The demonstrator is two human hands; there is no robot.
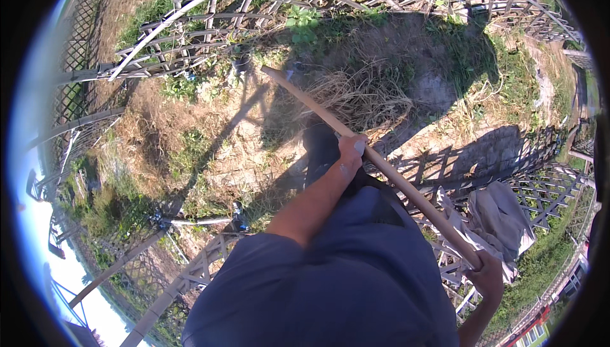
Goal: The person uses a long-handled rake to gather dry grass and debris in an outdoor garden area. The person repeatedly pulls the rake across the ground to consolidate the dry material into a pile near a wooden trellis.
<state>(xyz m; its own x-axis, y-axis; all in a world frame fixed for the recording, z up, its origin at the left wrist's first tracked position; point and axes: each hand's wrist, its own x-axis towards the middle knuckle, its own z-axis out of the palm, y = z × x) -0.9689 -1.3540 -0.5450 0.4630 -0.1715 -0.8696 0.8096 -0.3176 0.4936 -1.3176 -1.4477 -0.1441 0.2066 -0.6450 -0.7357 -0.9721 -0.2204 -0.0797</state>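
A long wooden pole, looking like a tool's handle, runs slantwise across the front of my body. My left hand is closed around its middle. Near its lower right end my right hand grips it. The upper left end lies over the ground near the trellis; whether a tool head is fixed there cannot be told. Beyond the pole, a heap of dry stalks lies partly in shadow. A leafy green plant grows behind the heap.
Wooden lattice fencing curves across the far side, with more lattice at the right. A grey cloth hangs over the fence near my right hand. Weeds and dry grass cover ground at the left. A post stands at lower left.
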